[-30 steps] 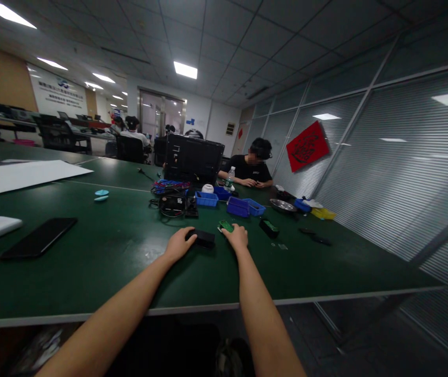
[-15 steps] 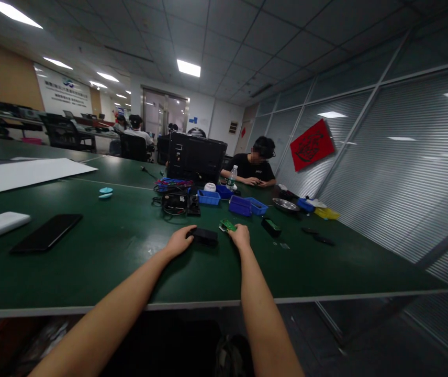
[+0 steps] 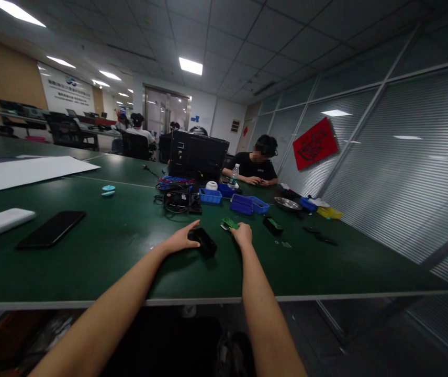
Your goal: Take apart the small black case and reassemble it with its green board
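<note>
My left hand (image 3: 180,240) rests on the green table (image 3: 110,246) and grips the near end of a small black box (image 3: 204,243), thumb stretched out above it. The box lies turned at an angle, its far end pointing right. My right hand (image 3: 243,234) is closed in a pinch on a small green circuit board (image 3: 230,224) just beyond the box. A second black part with a green top (image 3: 272,225) lies to the right of that hand.
Blue bins (image 3: 247,204), a tangle of cables (image 3: 177,200), a black case (image 3: 198,156) and a metal dish (image 3: 287,204) stand beyond my hands. A black phone (image 3: 51,229) and white device (image 3: 0,223) lie left. A person sits across the table.
My left hand has turned the black box from lying crosswise to an angle. The right hand has stayed on the green board. The view has shifted slightly.
</note>
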